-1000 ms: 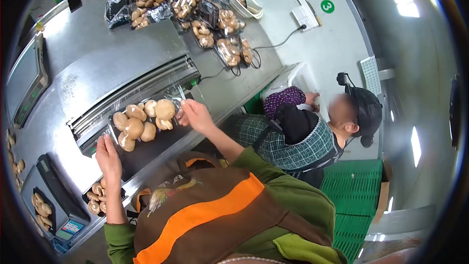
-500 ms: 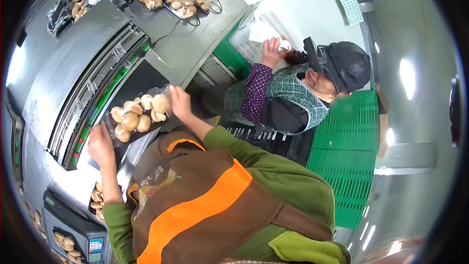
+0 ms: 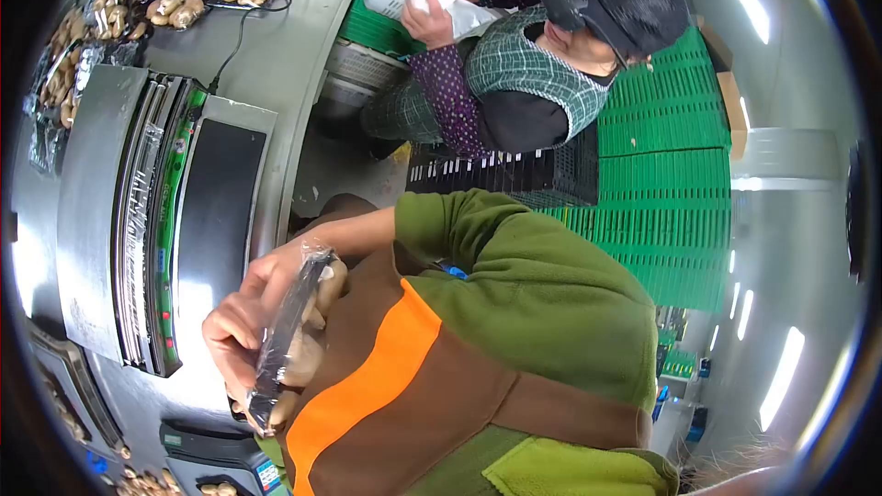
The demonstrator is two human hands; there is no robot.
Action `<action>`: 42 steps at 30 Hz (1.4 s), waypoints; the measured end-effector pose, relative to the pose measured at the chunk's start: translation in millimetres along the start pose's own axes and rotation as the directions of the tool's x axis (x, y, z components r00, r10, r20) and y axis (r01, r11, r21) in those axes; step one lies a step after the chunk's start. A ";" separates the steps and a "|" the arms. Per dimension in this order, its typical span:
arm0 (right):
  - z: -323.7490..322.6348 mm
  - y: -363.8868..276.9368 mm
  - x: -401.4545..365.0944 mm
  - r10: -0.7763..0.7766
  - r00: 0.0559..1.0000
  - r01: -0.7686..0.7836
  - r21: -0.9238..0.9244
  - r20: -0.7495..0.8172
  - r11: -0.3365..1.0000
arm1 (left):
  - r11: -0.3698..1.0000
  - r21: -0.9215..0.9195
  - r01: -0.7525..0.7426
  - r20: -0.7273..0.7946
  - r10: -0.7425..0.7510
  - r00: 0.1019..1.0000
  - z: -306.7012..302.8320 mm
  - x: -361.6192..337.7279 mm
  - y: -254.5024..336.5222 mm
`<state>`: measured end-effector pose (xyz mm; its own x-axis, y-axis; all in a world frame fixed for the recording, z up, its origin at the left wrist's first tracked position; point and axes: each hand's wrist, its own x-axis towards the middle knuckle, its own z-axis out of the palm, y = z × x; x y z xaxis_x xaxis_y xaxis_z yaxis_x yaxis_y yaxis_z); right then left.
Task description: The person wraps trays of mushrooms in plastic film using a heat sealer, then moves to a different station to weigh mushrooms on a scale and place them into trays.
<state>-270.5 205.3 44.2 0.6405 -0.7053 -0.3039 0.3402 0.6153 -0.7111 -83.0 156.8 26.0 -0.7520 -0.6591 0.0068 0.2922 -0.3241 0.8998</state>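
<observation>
A black tray of brown mushrooms in clear film [image 3: 301,344] is tilted up on its edge in front of my apron, mushrooms facing me. My right hand [image 3: 250,308] is closed around its back and upper side, fingers bent along the film. Mostly hidden behind the tray's lower end is my left hand [image 3: 241,395]; only a bit of it shows there, against the tray. Beside my hands stands the wrapping machine [image 3: 129,230], with its green strip and a dark flat plate [image 3: 219,197].
Several wrapped mushroom trays [image 3: 175,9] lie on the steel table [image 3: 285,64]. A scale [image 3: 216,459] stands at the lower left. Across from me a co-worker [image 3: 542,73] holds something white [image 3: 450,9]. Green crates [image 3: 661,174] are stacked behind.
The mushroom tray has come off the machine's plate toward my body and turned from lying flat onto its edge. My view has shifted, and the co-worker's hands have moved.
</observation>
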 end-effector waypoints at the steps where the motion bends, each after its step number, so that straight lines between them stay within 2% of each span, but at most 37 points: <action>1: 2.0 -7.8 -5.3 0.011 1.000 -0.010 -0.084 0.019 0.996 | 0.996 -0.083 0.038 -0.002 -0.038 0.999 4.0 2.3 -0.3; 2: -4.4 -1.6 -0.2 0.006 1.000 -0.005 -0.087 0.015 0.996 | 0.984 -0.144 0.106 -0.013 -0.109 0.994 1.1 9.0 -2.6; 4: -28.4 25.7 15.9 0.139 0.988 -0.106 -0.356 0.069 0.928 | 0.948 -0.241 0.208 0.021 -0.209 0.978 6.1 18.8 -9.1; 5: -39.4 40.0 13.5 0.135 0.988 -0.099 -0.363 0.074 0.927 | 0.931 -0.254 0.263 0.073 -0.252 0.965 10.9 20.0 -10.8; 6: -52.9 54.2 9.9 -0.062 0.994 0.033 -0.278 -0.094 0.960 | 0.912 -0.261 0.316 0.139 -0.289 0.947 20.2 15.5 -14.5; 7: -53.9 36.0 1.9 -0.193 0.941 0.077 -0.379 -0.278 0.922 | 0.895 -0.260 0.362 0.189 -0.321 0.928 26.4 14.9 -16.4; 8: -54.6 16.9 -6.2 -0.313 0.838 0.068 -0.484 -0.448 0.873 | 0.877 -0.254 0.408 0.223 -0.357 0.907 27.7 9.4 -16.6; 9: -32.3 -14.5 -27.6 -0.295 0.805 0.197 -0.236 -0.514 0.951 | 0.854 -0.256 0.452 0.242 -0.396 0.886 25.8 6.0 -16.4; 11: -18.6 -36.2 -51.8 -0.460 0.852 0.441 -0.131 -0.250 0.888 | 0.793 -0.289 0.535 0.215 -0.491 0.844 12.1 -1.4 -17.5; 13: 2.4 -52.8 -69.2 -0.420 0.906 0.336 -0.531 -0.042 0.778 | 0.727 -0.353 0.589 0.107 -0.594 0.797 -4.4 -6.4 -24.0; 14: 4.3 -48.6 -65.2 -0.419 0.894 0.256 -0.587 -0.159 0.768 | 0.703 -0.388 0.597 0.045 -0.632 0.774 -11.4 -6.0 -29.3; 15: -9.0 -45.9 -62.9 -0.420 0.895 0.254 -0.601 -0.150 0.757 | 0.685 -0.421 0.594 -0.014 -0.660 0.751 -15.3 -2.7 -36.8; 18: -56.4 -36.7 -49.5 -0.356 0.730 0.120 -0.403 -0.583 0.907 | 0.684 -0.472 0.556 -0.196 -0.696 0.690 -13.0 8.8 -55.7; 19: -74.2 -46.8 -47.3 -0.318 0.657 0.093 -0.345 -0.684 0.934 | 0.787 -0.290 0.545 -0.043 -0.579 0.814 -8.6 21.7 -42.8; 20: -94.9 -52.8 -46.4 -0.371 0.555 0.227 -0.293 -0.744 0.929 | 0.798 -0.259 0.543 -0.132 -0.587 0.799 -7.3 21.9 -41.6; 21: -130.9 -56.8 -40.8 -0.330 0.409 0.303 -0.215 -0.851 0.929 | 0.804 -0.235 0.547 -0.220 -0.592 0.775 -6.5 15.1 -40.8; 22: -141.5 -85.5 -40.9 -0.320 0.258 0.290 -0.243 -0.912 0.926 | 0.822 -0.202 0.532 -0.266 -0.569 0.778 -14.0 5.6 -47.2; 23: -198.2 -87.3 -42.5 -0.476 0.317 0.625 -0.197 -0.821 0.756 | 0.845 -0.139 0.517 -0.317 -0.533 0.785 -20.4 -3.5 -46.5; 24: -218.8 -105.7 -40.9 -0.532 0.217 0.753 -0.206 -0.818 0.625 | 0.863 -0.090 0.497 -0.373 -0.491 0.787 -26.6 -13.9 -42.6; 26: -200.8 -164.2 -32.4 -0.643 0.283 0.864 -0.102 -0.712 0.493 | 0.878 -0.056 0.475 -0.515 -0.433 0.740 -33.2 -39.6 -24.7; 27: -187.9 -181.8 -23.7 -0.469 0.503 0.831 0.257 -0.727 0.493 | 0.882 -0.072 0.465 -0.581 -0.416 0.699 -36.4 -52.8 -17.0; 28: -163.3 -191.7 6.5 -0.406 0.477 0.809 0.209 -0.780 0.549 | 0.914 -0.123 0.387 -0.644 -0.371 0.669 -44.3 -72.6 -23.9; 29: -131.0 -189.4 36.0 -0.415 0.513 0.719 0.112 -0.751 0.686 | 0.940 -0.151 0.305 -0.698 -0.320 0.641 -53.6 -91.4 -35.1; 30: -124.5 -172.7 67.3 -0.473 0.727 0.593 0.109 -0.498 0.798 | 0.956 -0.126 0.265 -0.764 -0.263 0.589 -63.2 -109.4 -41.5; 31: -114.8 -150.2 95.9 -0.463 0.863 0.482 0.057 -0.203 0.874 | 0.968 -0.092 0.235 -0.812 -0.209 0.545 -73.3 -129.0 -47.0; 32: -74.4 -126.1 123.9 -0.335 0.938 0.341 0.066 -0.091 0.938 | 0.961 0.030 0.275 -0.883 -0.103 0.458 -86.9 -151.4 -52.5; 33: -23.0 -95.2 144.8 -0.203 0.979 0.202 0.054 0.015 0.978 | 0.965 -0.072 0.252 -0.943 -0.148 0.297 -87.5 -167.5 -36.3; 34: 4.5 -52.8 161.3 -0.059 0.989 0.077 -0.128 0.139 0.989 | 0.930 0.213 0.298 -0.967 0.157 0.201 -122.6 -207.4 -86.5; 35: 31.4 -10.4 178.2 0.086 0.962 0.005 -0.333 0.258 0.943 | 0.914 0.253 0.316 -0.967 0.249 0.052 -124.0 -221.5 -76.6; 36: 46.7 33.4 183.8 0.403 0.911 -0.403 -0.021 0.090 0.915 | 0.872 0.250 0.422 -0.947 0.311 -0.082 -131.1 -239.8 -72.0; 37: 72.9 56.9 183.4 0.472 0.881 -0.438 -0.338 0.023 0.833 | 0.856 0.215 0.471 -0.929 0.328 -0.171 -141.2 -261.1 -77.8; 38: 85.8 74.6 183.5 0.514 0.851 -0.441 -0.388 0.106 0.810 | 0.844 0.188 0.502 -0.937 0.307 -0.166 -149.7 -280.5 -85.2; 39: 87.3 98.8 179.8 0.482 0.874 -0.399 -0.466 0.068 0.789 | 0.830 0.163 0.534 -0.945 0.286 -0.157 -156.3 -296.4 -91.2; 40: 71.3 132.3 181.5 0.568 0.814 -0.503 -0.640 -0.124 0.581 | 0.830 0.142 0.539 -0.961 0.245 -0.124 -159.2 -306.1 -96.0; 41: 70.6 142.4 183.0 0.576 0.807 -0.515 -0.635 -0.132 0.576 | 0.833 0.131 0.538 -0.965 0.232 -0.124 -158.9 -309.4 -98.6; 42: 69.7 150.4 182.4 0.582 0.785 -0.556 -0.656 -0.211 0.511 | 0.818 0.090 0.567 -0.977 0.184 -0.109 -158.0 -310.5 -100.4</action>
<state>-54.6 193.7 -74.0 0.5553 -0.2698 -0.7866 -0.6339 0.4749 -0.6104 214.5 286.8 -135.4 0.7130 -0.6505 -0.2617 -0.2409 -0.5778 0.7798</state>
